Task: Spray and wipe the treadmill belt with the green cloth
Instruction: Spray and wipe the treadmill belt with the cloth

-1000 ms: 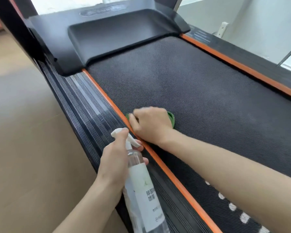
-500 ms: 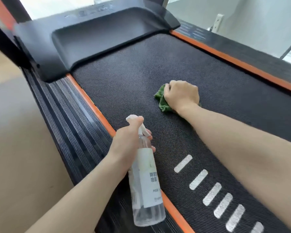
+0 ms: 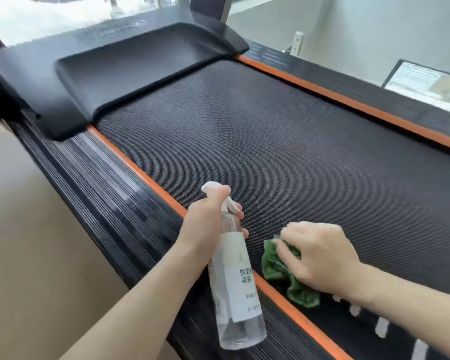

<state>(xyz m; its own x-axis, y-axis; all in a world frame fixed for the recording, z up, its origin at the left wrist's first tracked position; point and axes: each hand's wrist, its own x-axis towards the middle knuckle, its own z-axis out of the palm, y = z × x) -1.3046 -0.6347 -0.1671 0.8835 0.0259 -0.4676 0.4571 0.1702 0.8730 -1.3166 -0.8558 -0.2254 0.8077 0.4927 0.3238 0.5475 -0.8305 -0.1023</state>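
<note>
The treadmill belt [image 3: 283, 141] fills most of the view, a dark textured surface edged by an orange strip [image 3: 138, 172] on its left side, and everything else sits in relation to it. The green cloth [image 3: 276, 268] lies crumpled on the belt at its near left edge, just beside the orange strip, with its lower fold touching that strip. The right hand [image 3: 320, 255] rests on top of the cloth, palm down, its fingers curled and close together, pinching the bunched fabric against the belt. The left hand [image 3: 208, 224] is over the orange strip, just left of the cloth, gripping the neck of a clear spray bottle [image 3: 234, 287]; its fingers are wrapped round the neck and its thumb lies on top of the white spray head. The bottle tilts with its base toward the camera, above the ribbed black side rail [image 3: 109, 193] left of the belt. The black motor cover [image 3: 115, 71] sits at the belt's far end. White dashes [image 3: 381, 326] mark the belt near the right forearm
</note>
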